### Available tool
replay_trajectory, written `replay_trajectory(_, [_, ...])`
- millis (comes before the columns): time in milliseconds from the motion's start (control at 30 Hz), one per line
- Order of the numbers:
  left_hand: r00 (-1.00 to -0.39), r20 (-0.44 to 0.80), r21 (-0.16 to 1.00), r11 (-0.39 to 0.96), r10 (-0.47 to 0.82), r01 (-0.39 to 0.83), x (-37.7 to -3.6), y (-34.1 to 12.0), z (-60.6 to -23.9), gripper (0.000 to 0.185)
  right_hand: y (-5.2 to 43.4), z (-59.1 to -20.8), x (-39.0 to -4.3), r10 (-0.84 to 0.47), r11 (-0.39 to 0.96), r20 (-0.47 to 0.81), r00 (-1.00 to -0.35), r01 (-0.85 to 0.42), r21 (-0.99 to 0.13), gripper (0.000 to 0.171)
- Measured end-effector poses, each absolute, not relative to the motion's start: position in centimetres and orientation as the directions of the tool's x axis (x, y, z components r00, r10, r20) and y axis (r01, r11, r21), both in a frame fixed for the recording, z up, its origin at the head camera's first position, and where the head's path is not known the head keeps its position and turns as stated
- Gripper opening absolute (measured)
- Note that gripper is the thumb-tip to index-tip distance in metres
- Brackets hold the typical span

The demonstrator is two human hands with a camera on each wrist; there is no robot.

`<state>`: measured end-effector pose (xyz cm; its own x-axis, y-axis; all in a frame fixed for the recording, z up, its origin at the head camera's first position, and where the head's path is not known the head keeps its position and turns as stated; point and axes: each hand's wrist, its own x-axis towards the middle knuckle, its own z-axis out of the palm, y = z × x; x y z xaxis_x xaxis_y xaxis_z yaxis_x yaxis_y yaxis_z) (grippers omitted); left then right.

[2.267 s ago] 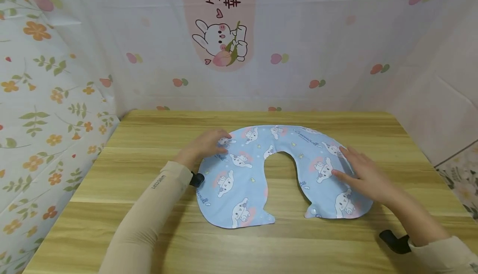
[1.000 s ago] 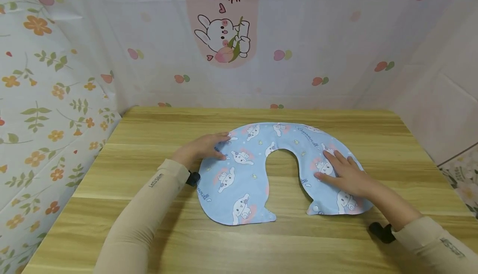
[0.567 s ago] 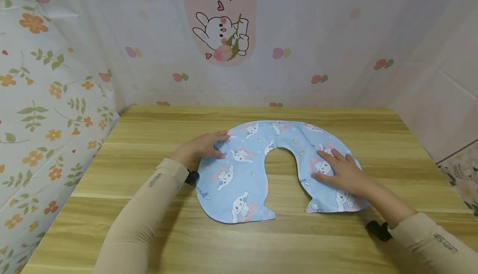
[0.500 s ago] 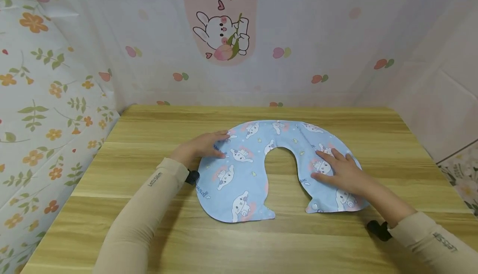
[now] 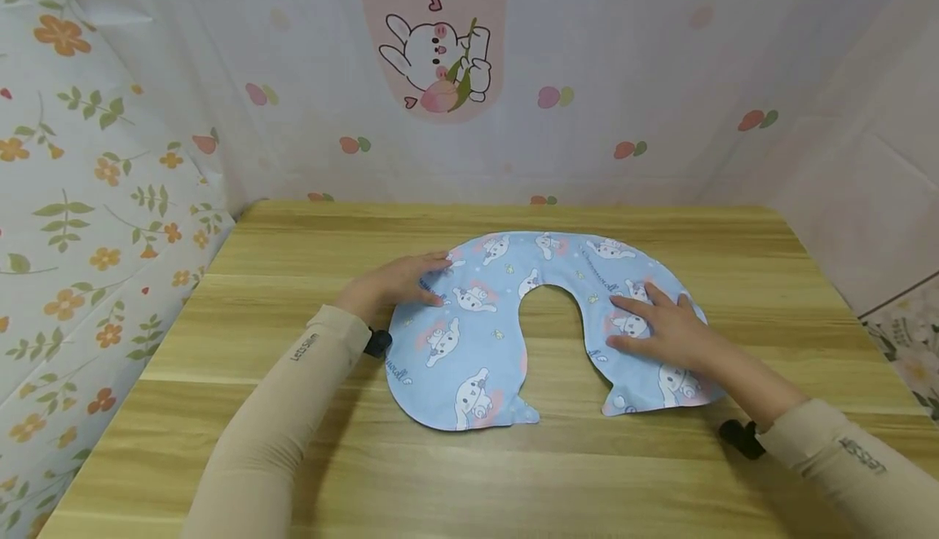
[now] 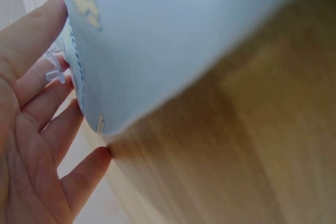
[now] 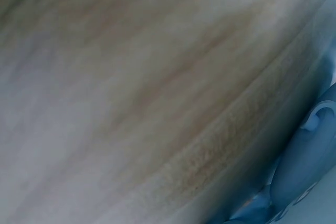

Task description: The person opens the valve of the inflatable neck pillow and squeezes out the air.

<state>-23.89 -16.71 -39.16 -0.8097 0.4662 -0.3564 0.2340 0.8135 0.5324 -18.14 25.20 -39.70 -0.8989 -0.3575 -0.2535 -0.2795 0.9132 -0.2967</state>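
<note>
Both hands flat on a pillow cover.
Left hand (image 5: 396, 282) rests straight fingers on the cover's (image 5: 484, 335) left lobe; the cover lies mid-desk (image 5: 293, 457); right hand (image 5: 663, 331) presses spread fingers on the right lobe.

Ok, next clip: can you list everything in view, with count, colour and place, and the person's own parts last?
Flat U-shaped pillow cover: one, light blue with white cartoon dogs and pink patches, lying flat mid-table, opening toward the person.
Table: one, light wood grain, fills the lower half of the head view.
Back sheet: one, white with small pink fruit prints and a pink panel showing a cartoon rabbit, behind the table.
Side sheet: one, white with orange flowers and green leaves, left of the table.
Wrist camera mounts: two, black, one at each wrist.
Sleeves: two, beige, on both forearms.
Left hand: on the cover's left outer edge.
Right hand: flat on the cover's right lobe, fingers spread.
</note>
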Motion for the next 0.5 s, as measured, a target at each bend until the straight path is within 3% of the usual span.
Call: replay_trajectory(500, [-0.813, -0.357, 0.538, 0.813, 0.460, 0.223, -24.0, -16.7, -39.0, 0.078, 25.5, -38.6, -18.1, -0.389, 0.897, -0.268, -0.881, -0.297, -0.326, 0.083])
